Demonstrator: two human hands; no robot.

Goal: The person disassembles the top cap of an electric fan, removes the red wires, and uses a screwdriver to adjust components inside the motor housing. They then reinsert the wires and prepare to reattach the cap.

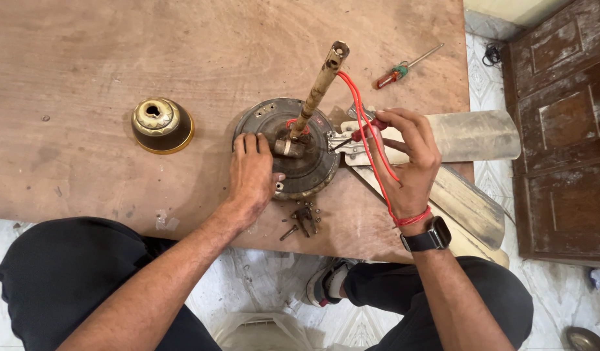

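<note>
The left hand (251,172) lies flat and open on the near rim of the ceiling fan motor housing (287,146), gripping nothing but pressing the housing onto the tabletop (85,58). The right hand (404,156), just right of the housing, has its fingers closed around a red-handled tool (368,130) whose tip meets the blade bracket. The step is likely best done with steady downward pressure, the tool square to the fastener, and the red wire (355,104) and loose screws (303,218) kept clear.

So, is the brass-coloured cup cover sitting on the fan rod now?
No, the brass cup cover stands alone on the wooden board, left of the fan motor and apart from its rod.
</note>
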